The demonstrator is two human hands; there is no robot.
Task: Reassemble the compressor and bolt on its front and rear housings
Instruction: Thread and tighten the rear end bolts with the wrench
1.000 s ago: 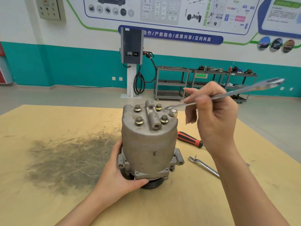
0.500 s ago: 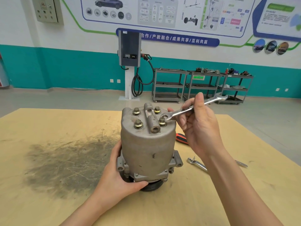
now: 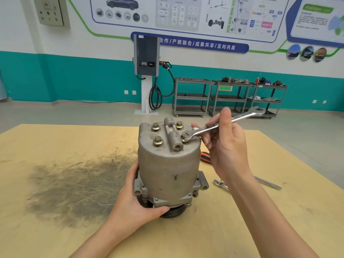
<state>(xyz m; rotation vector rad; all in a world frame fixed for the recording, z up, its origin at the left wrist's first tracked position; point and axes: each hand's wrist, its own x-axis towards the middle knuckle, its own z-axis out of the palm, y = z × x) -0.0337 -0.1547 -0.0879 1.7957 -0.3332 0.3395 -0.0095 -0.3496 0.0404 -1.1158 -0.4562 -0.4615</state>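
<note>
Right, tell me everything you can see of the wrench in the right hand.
The wrench is a slim combination spanner of bright, polished metal. Its near end sits on the front-right bolt atop the compressor; its open-ended far end points up and away to the right, so the shaft is tilted. The right hand pinches the shaft near the bolt, thumb on top. It touches nothing else, clear of the table.
</note>
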